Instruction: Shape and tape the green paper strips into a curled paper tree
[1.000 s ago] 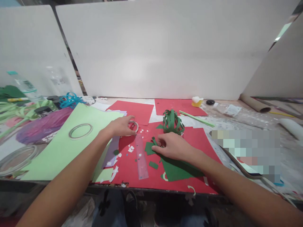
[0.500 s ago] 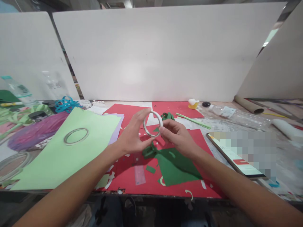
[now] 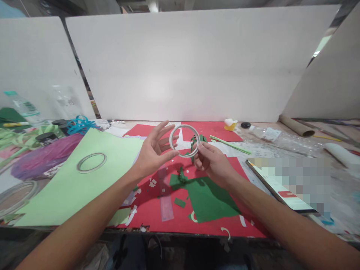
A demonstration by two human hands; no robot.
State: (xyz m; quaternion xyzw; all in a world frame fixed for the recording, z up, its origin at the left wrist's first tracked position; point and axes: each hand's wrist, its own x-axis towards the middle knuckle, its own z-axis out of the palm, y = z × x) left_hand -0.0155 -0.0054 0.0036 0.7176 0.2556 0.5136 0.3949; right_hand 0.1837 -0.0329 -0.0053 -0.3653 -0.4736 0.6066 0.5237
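Note:
My right hand pinches the right edge of a thin white roll of tape, held upright above the table. My left hand is open beside it, fingers spread, its thumb tip at or very near the roll's lower left edge. Below lie a red sheet and a green paper piece with small cut scraps. A clear ruler rests on the red sheet. Dark green cut paper stands near the ruler. Another thin tape roll lies on the light green sheet.
A phone lies at the right, near a cardboard tube. At the left are a purple plastic bag, plastic bottles and a larger tape roll. White boards stand behind the table.
My left hand has moved left and opened away from the tape roll. The roll has turned to face me more fully and risen slightly, staying in my right hand.

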